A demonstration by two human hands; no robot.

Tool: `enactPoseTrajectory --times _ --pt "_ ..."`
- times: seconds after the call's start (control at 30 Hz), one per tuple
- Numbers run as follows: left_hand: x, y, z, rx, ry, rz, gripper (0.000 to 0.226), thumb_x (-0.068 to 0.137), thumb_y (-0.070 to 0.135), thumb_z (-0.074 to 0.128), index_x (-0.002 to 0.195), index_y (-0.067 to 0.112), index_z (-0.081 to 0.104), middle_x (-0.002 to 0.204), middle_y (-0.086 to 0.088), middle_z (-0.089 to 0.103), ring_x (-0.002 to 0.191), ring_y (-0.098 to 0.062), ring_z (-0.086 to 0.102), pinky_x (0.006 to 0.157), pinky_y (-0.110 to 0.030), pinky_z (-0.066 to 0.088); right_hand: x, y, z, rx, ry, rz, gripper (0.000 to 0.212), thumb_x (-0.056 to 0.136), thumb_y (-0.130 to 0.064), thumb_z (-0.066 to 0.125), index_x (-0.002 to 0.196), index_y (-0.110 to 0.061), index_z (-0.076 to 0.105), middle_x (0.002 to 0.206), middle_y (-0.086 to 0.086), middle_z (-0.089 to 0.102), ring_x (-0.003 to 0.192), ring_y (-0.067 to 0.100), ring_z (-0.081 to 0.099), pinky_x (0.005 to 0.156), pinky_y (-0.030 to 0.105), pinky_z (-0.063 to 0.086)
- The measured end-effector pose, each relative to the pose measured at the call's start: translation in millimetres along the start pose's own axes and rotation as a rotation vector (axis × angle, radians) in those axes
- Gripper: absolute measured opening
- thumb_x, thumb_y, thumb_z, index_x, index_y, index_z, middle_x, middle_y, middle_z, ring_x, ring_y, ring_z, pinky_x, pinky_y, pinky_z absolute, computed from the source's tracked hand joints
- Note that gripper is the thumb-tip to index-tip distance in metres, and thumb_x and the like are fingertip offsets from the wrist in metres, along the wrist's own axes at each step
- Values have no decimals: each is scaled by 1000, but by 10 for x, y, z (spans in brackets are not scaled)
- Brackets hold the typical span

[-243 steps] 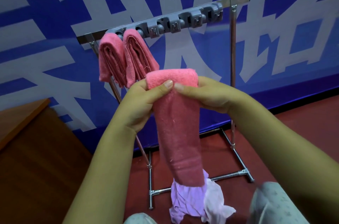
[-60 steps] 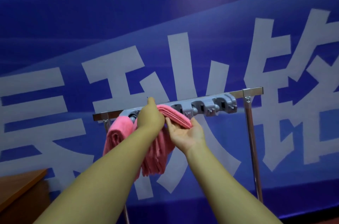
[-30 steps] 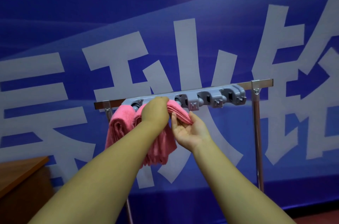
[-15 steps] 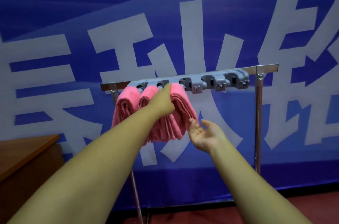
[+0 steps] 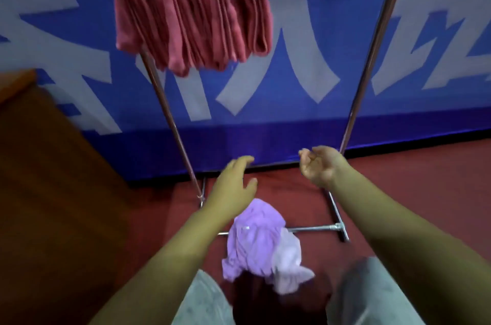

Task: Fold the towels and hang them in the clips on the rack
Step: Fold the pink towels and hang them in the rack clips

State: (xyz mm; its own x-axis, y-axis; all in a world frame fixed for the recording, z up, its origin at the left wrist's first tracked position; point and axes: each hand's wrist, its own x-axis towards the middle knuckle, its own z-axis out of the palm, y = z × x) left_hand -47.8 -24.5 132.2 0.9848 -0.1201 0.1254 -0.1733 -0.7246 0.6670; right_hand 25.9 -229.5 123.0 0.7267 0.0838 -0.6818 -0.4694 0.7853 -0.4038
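Dark red floor (image 5: 414,191) underfoot, with the metal rack (image 5: 313,230) standing on it by its base bars and 2 slanting uprights. Crumpled heap of purple towels (image 5: 255,242) lying on that floor, partly over the front base bar. Up top, 3 folded pink towels (image 5: 191,11) hanging side by side from the rack, touching one another.

Blue banner wall (image 5: 292,101) with large white characters beyond the hands. Dark red floor (image 5: 425,178) beneath them. Brown wooden furniture (image 5: 53,191) left of the left hand, dim light.
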Motion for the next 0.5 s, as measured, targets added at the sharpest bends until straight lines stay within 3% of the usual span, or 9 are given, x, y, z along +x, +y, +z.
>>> enactPoseTrajectory --times 0.07,0.17,0.2,0.27,0.33,0.37,0.4,0.43,0.5 --pt "-141 -351 304 -18 -199 -146 35 85 8 59 121 8 57 118 -11 63 109 -25 61 94 -25 43 333 345 -447 -110 121 61 37 96 -11 34 64 -1 50 40 7 57 29 13 55 32 16 45" --pt "-251 -761 615 -12 -345 -320 29 87 14 58 116 12 61 108 -7 67 99 -25 63 83 -25 46 663 829 -1064 -342 182 158 40 79 -12 55 39 -9 49 34 -1 47 30 11 51 41 17 44" --pt "-264 -880 692 -7 -367 -363 28 87 15 58 115 13 61 106 -6 67 98 -25 63 79 -24 45 744 972 -1221 -480 212 171 31 73 -12 59 44 -10 50 40 0 48 36 11 51 43 19 42" --pt "-260 -1105 816 5 -390 -416 25 87 16 59 111 12 63 103 -9 69 97 -27 64 74 -21 41 937 1262 -1570 -787 396 189 20 83 -13 55 63 -10 53 55 5 55 48 15 53 48 20 40" --pt "-231 -1288 903 7 -399 -443 23 86 13 60 108 8 64 101 -13 69 96 -29 64 75 -21 40 1166 1521 -1841 -1044 473 207 22 91 -13 48 73 -4 57 52 9 60 47 18 56 50 22 40" --pt "-201 -1354 925 14 -406 -455 23 86 13 60 107 7 64 101 -14 70 96 -30 64 77 -22 43 1258 1643 -1912 -1199 453 241 21 92 -14 48 83 0 61 62 14 67 56 22 61 56 24 41" --pt "-159 -1399 934 27 -419 -458 23 86 14 60 107 7 65 102 -14 70 97 -29 64 81 -25 46 1338 1752 -1969 -1374 405 274 24 93 -16 48 99 2 63 86 18 71 76 25 65 64 26 42" --pt "-101 -1427 942 41 -434 -453 23 86 16 59 107 9 65 104 -12 70 98 -28 64 85 -28 47 1414 1866 -1987 -1517 367 287 30 95 -18 47 113 1 61 110 18 66 99 28 63 75 29 43" --pt "24 -1463 944 46 -450 -437 25 88 21 58 111 14 63 107 -5 69 99 -23 64 87 -29 48 1543 2063 -1954 -1656 289 336 36 96 -20 45 126 -5 56 131 13 55 123 28 50 93 30 40"
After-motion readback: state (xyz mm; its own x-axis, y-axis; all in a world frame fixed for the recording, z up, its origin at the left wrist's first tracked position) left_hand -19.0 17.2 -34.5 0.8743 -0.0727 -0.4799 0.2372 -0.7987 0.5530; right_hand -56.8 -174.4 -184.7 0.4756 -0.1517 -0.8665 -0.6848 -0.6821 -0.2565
